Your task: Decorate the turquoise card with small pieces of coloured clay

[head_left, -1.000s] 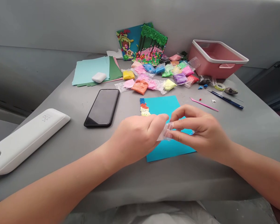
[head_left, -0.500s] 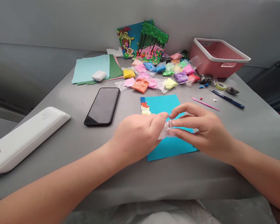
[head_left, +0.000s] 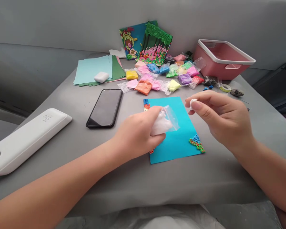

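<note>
The right hand [head_left: 222, 119] has lifted away pinching a white clay bit [head_left: 193, 101], while the left hand [head_left: 139, 133] grips the clay bag [head_left: 164, 122] over the blue card [head_left: 173, 133] beneath both; the loosely pinched bit could drop onto the beads [head_left: 197, 143] below it.

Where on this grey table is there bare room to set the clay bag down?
Bare grey table runs along the near edge below the turquoise card, and between the black phone and white oblong device. The back is crowded with coloured clay bags beside the pink tub.
</note>
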{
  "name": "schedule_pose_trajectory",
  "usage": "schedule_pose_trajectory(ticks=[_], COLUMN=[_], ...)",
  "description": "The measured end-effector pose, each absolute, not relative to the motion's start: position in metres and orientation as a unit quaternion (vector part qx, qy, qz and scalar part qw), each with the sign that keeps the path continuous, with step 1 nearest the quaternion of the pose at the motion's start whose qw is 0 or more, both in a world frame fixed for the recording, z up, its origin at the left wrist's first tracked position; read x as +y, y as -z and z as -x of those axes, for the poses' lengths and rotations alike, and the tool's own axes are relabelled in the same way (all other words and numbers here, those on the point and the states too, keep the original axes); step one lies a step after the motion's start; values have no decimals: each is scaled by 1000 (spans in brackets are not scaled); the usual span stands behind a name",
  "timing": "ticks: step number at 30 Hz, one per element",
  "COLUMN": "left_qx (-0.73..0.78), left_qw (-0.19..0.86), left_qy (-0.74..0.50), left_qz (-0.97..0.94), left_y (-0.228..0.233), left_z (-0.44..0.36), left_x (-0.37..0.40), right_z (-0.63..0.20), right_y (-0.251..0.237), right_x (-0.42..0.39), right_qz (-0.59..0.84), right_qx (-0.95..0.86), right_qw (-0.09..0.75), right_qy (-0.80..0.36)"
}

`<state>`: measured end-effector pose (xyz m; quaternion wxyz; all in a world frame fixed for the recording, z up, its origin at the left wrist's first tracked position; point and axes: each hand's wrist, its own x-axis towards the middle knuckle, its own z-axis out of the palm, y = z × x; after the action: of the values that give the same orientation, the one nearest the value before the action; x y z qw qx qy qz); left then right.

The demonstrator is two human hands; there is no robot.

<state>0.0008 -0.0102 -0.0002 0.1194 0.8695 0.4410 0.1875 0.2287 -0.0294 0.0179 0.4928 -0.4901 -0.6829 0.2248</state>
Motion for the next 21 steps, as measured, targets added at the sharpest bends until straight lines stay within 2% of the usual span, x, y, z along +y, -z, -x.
schedule_pose_trajectory(ticks=[4,7,10,16,21], left_qx=[472,455,417,326,292], left_qw=[143,134,89,-74,-115], left_qy=[-177,-180,-197,-266,-279], left_qz=[-852,-861,-883,-904,-908], left_y=[-3,-2,3,12,15], left_z=[-2,-1,1,3,1], left_x=[-10,-12,-13,-11,-13], right_z=[-227,-226,-226,-229,-230], right_y=[-14,-14,-18,-20,-12], right_x=[-30,-31,-32,-31,-30], right_qz=[450,408,417,418,423], right_qx=[-643,-633,-654,-738,-775], right_qw=[499,509,480,388,342], right_qy=[-367,-416,-410,-359,-322])
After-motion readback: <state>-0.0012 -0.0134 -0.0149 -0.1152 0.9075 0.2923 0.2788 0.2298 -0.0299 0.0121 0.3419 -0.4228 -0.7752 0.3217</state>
